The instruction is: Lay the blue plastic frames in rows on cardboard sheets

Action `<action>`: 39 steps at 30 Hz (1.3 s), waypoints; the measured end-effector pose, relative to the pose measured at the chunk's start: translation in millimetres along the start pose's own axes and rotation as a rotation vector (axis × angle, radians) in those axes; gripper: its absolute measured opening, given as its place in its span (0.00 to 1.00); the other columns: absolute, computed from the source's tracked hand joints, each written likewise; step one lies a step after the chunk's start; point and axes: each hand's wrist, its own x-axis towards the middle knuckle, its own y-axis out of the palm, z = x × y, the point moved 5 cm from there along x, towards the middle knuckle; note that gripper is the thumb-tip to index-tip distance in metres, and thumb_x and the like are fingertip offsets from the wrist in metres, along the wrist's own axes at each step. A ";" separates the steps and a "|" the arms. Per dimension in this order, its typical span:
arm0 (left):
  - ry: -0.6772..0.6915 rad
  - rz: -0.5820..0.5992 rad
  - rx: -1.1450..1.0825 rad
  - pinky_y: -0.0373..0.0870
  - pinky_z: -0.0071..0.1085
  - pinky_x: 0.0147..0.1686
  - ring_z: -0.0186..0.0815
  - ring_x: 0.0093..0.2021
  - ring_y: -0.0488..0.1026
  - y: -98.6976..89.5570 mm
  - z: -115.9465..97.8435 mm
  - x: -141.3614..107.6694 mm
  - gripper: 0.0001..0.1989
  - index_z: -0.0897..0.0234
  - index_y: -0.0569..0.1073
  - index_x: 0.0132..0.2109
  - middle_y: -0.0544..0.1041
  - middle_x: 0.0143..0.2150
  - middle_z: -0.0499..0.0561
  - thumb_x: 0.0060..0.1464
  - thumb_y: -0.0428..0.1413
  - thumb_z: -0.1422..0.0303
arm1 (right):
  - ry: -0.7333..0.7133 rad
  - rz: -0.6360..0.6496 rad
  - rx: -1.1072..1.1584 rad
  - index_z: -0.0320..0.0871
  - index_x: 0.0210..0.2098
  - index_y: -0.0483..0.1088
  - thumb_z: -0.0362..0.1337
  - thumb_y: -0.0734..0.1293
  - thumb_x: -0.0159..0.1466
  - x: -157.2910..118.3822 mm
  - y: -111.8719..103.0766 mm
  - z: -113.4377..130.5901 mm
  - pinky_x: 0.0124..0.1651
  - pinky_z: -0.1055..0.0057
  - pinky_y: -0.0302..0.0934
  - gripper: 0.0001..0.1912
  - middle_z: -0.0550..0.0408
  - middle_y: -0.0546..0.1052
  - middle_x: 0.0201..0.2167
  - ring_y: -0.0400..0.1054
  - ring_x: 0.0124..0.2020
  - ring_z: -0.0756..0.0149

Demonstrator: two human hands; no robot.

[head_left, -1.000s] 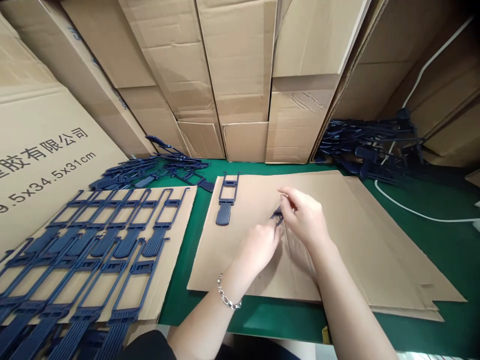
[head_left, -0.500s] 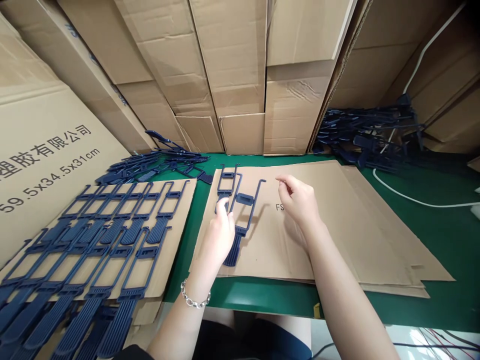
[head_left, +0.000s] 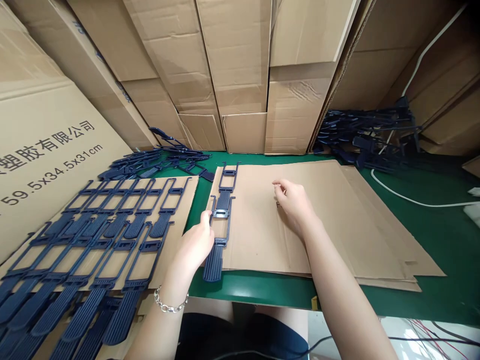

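My left hand (head_left: 194,245) pinches the left side of a dark blue plastic part, an open frame with two hooked prongs and a ribbed tongue (head_left: 213,262). This part lies along the left edge of a flat cardboard sheet (head_left: 262,235), its tongue reaching past the near edge. Just beyond it, a similar blue part (head_left: 225,190) rests on the same sheet. My right hand (head_left: 294,202) hovers over the middle of the cardboard, fingers curled together, with nothing seen in them.
At left, rows of blue parts (head_left: 138,225) cover another cardboard sheet. Loose piles of parts lie at the back left (head_left: 165,160) and back right (head_left: 363,135). Cardboard boxes (head_left: 240,80) wall off the rear of the green table (head_left: 262,287). A white cable (head_left: 420,202) crosses the right.
My left hand has moved left and toward me, and the blue part has come down in line with the part beyond it. My right hand has shifted slightly and stays closed.
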 end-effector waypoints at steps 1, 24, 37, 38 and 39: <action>0.005 -0.004 0.009 0.65 0.34 0.30 0.43 0.34 0.72 -0.9 1.5 1.8 0.22 0.66 0.53 0.60 0.74 0.36 0.58 0.59 0.36 0.69 | 0.020 0.030 -0.005 0.46 0.45 0.69 0.38 0.54 0.63 0.2 1.6 -0.9 0.35 0.71 0.57 0.16 0.55 0.75 0.31 0.68 0.33 0.65; 0.056 0.077 0.076 0.58 0.46 0.55 0.50 0.64 0.46 8.2 -19.2 17.3 0.28 0.54 0.51 0.65 0.39 0.67 0.57 0.59 0.41 0.57 | 0.130 0.245 -0.013 0.42 0.54 0.63 0.50 0.51 0.66 -2.9 13.2 -3.2 0.49 0.65 0.56 0.25 0.44 0.70 0.50 0.62 0.53 0.56; 0.180 0.029 0.061 0.47 0.47 0.61 0.48 0.66 0.30 18.1 -29.3 30.9 0.39 0.60 0.45 0.66 0.41 0.67 0.50 0.53 0.45 0.48 | 0.080 0.263 -0.007 0.44 0.42 0.71 0.45 0.53 0.66 -1.6 11.2 0.0 0.46 0.68 0.57 0.19 0.47 0.74 0.45 0.65 0.49 0.58; 0.181 0.026 0.057 0.46 0.47 0.61 0.48 0.66 0.30 19.3 -29.5 31.8 0.39 0.61 0.45 0.66 0.41 0.67 0.50 0.53 0.45 0.48 | 0.081 0.263 -0.009 0.44 0.42 0.70 0.46 0.53 0.66 -1.6 11.5 -0.4 0.46 0.68 0.57 0.19 0.47 0.74 0.45 0.65 0.49 0.58; 0.184 0.023 0.052 0.45 0.47 0.61 0.48 0.66 0.30 20.5 -29.9 32.8 0.39 0.61 0.45 0.66 0.41 0.67 0.49 0.53 0.45 0.47 | 0.080 0.263 -0.011 0.44 0.43 0.70 0.46 0.53 0.66 -1.6 11.8 -0.7 0.46 0.68 0.57 0.19 0.47 0.74 0.44 0.66 0.48 0.58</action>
